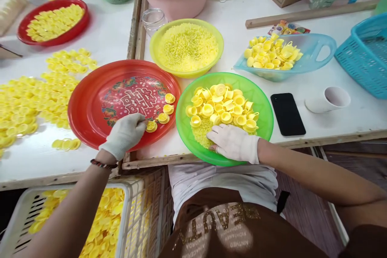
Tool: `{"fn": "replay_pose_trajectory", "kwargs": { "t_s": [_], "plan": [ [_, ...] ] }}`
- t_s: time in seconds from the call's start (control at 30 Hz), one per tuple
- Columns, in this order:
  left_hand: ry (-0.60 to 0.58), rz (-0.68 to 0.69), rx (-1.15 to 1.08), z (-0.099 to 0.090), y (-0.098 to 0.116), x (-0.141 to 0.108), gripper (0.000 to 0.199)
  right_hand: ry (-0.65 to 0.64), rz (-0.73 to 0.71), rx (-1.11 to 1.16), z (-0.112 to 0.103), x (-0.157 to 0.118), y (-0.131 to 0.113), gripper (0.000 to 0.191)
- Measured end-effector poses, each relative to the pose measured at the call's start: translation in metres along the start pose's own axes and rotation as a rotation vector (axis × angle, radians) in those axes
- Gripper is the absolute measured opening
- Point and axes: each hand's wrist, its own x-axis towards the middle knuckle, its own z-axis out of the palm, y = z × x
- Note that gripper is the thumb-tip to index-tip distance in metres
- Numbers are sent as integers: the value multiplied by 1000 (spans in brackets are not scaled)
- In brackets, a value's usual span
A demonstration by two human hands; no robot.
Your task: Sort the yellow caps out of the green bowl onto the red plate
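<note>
Gloved in white, my left hand (126,134) is over the near right part of the red tray (90,100), its fingers closed on a small yellow cup (151,126). Several more yellow cups stand in a row along the tray's right rim. My right hand (229,142), gloved too, lies with fingers spread on small yellow beads (200,134) in the green bowl (263,129). Heaped yellow cups (222,100) fill the bowl's far part, just beyond my right fingers. The undersides of my right fingers are hidden.
A yellow bowl (154,50) of beads stands behind both. Loose yellow pieces (60,96) cover the left table. At right are a blue scoop (314,54) with cups, a black phone (288,113) and a white cup (320,102). Below left sits a white crate (128,209).
</note>
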Motion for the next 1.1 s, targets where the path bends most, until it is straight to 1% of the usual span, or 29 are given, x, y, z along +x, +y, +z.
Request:
{"fn": "replay_pose_trajectory", "kwargs": {
  "t_s": [0.03, 0.1, 0.13, 0.2, 0.23, 0.27, 0.3, 0.37, 0.43, 0.47, 0.5, 0.57, 0.6, 0.63, 0.67, 0.73, 0.87, 0.93, 1.0, 1.1],
  "plan": [
    [-15, 18, 12, 3, 1, 1, 21, -22, 7, 10, -1, 1, -1, 33],
    [2, 38, 59, 4, 8, 2, 25, -75, 33, 40, -2, 2, -2, 35],
    [43, 50, 72, 3, 14, 2, 27, -106, 47, 59, -2, 3, -1, 35],
    [196, 111, 56, -1, 32, 0, 30, -148, 74, 111, -3, 4, 1, 35],
    [273, 168, 23, -2, 44, -1, 30, -145, 85, 154, -3, 5, 3, 33],
    [318, 239, -22, -3, 58, -1, 28, -118, 99, 220, -4, 5, 5, 31],
    [331, 311, -66, -2, 73, 0, 26, -67, 117, 312, -4, 5, 8, 28],
    [287, 413, -108, 3, 105, 4, 24, 76, 165, 576, -5, 5, 14, 26],
    [226, 430, -72, 13, 135, 14, 26, 177, 242, 960, -8, 3, 21, 28],
    [202, 414, -37, 18, 146, 20, 27, 191, 281, 1186, -9, 2, 24, 28],
    [179, 393, 3, 23, 155, 26, 28, 186, 310, 1417, -10, 1, 27, 28],
    [128, 366, 73, 30, 166, 36, 27, 163, 337, 1823, -12, -1, 33, 26],
    [106, 361, 94, 32, 169, 39, 26, 165, 331, 1964, -13, -1, 35, 25],
    [88, 360, 102, 32, 169, 40, 24, 178, 315, 2058, -14, -2, 37, 27],
    [81, 363, 96, 32, 169, 40, 22, 204, 300, 2108, -15, -2, 38, 29],
    [93, 366, 51, 28, 166, 35, 20, 301, 267, 2122, -17, -3, 36, 34],
    [118, 336, -129, 24, 160, 16, 18, 578, 157, 2071, -30, 3, 24, 42],
    [77, 324, -293, 27, 160, 8, 17, 714, 107, 2043, -38, 9, 17, 44],
    [4, 308, -492, 32, 162, 2, 19, 856, 74, 1994, -44, 16, 11, 43],
    [-123, 258, -747, 36, 168, -3, 24, 1020, 21, 1887, -45, 25, 7, 40]
  ]
}}
